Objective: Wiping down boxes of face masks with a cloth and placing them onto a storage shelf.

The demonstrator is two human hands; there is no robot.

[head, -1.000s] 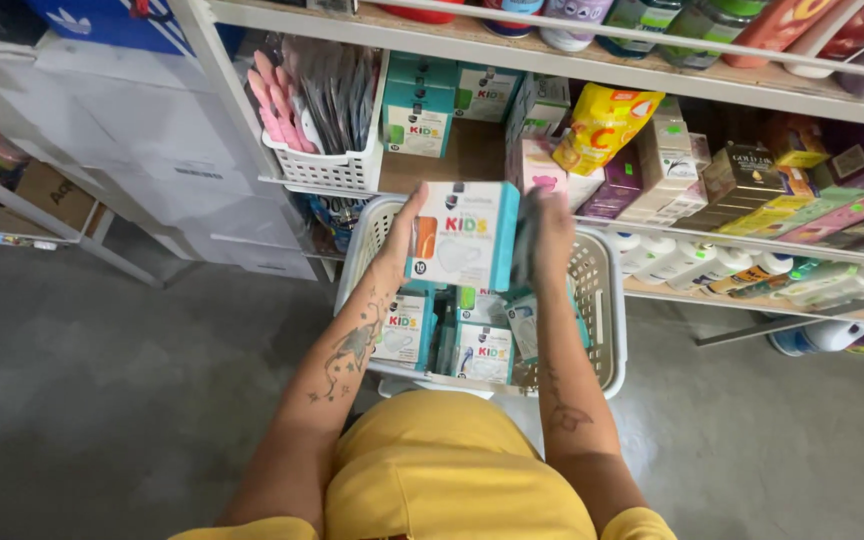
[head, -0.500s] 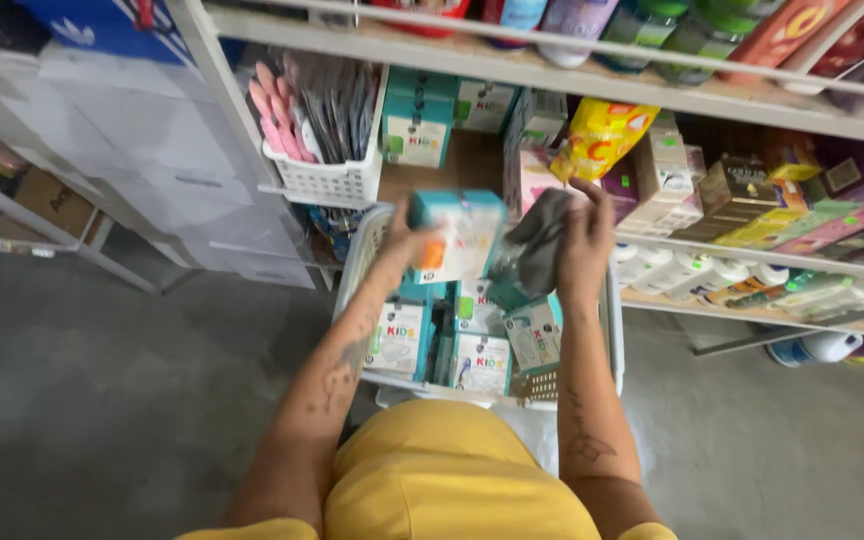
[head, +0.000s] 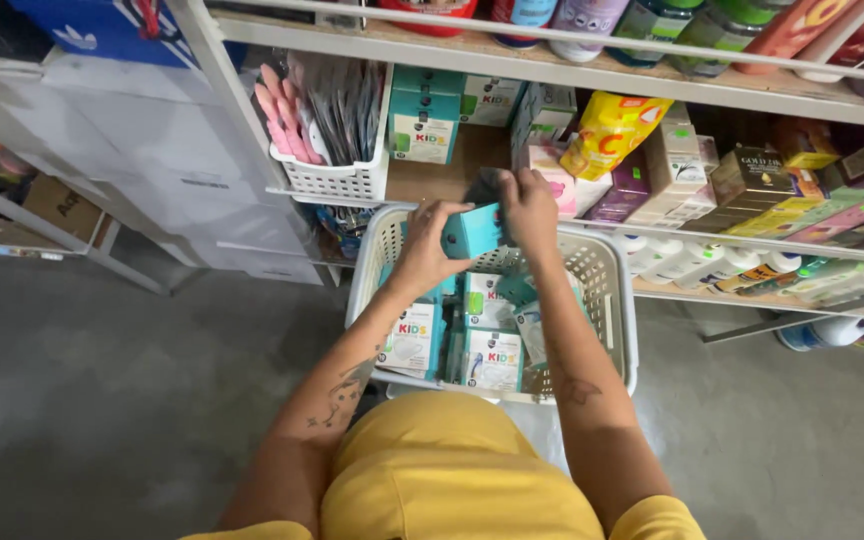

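Two hands are holding one teal box (head: 473, 232) above the far rim of a white slatted basket (head: 612, 300). At nine o'clock of the box, the left hand (head: 430, 248) is curling its fingers and thumb around the box's left end. At two o'clock of it, the right hand (head: 529, 205) is pinching the box's upper right edge, fingers bent down over it. Below, at six o'clock, more teal-and-white boxes (head: 492, 355) are standing upright inside the basket, packed side by side. Beyond the box, at twelve o'clock, a wooden shelf (head: 452, 180) is carrying similar teal boxes (head: 424, 125), with a small white bin (head: 337, 180) at ten o'clock and a yellow pouch (head: 610, 130) at one o'clock.
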